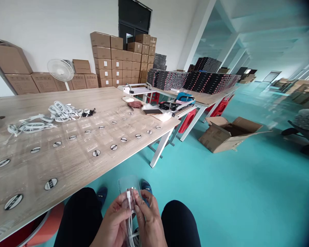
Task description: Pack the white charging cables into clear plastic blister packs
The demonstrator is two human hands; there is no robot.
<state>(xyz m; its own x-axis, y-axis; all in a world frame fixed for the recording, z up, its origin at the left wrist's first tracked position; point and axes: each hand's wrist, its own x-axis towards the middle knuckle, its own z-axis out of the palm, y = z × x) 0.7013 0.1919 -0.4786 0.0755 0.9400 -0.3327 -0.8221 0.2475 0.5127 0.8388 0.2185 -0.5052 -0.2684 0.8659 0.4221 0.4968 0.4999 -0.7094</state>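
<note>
Both my hands are low in the view, over my lap. My left hand (112,223) and my right hand (148,219) pinch a coiled white cable (129,206) together with a clear plastic bag (128,183). The cable's plug end points up between my fingertips at the bag's lower edge. The rest of the cable hangs down between my palms. On the wooden table (67,161) to my left lie rows of clear bags with round black-and-white stickers (50,184). More white cables (41,118) lie in a heap near the table's far side.
An open cardboard box (229,132) lies on the teal floor to the right. Further tables hold black trays (195,80), a phone (152,111) and tools. Stacked cartons (123,58) and a white fan (60,70) stand by the back wall. Red stools sit under the tables.
</note>
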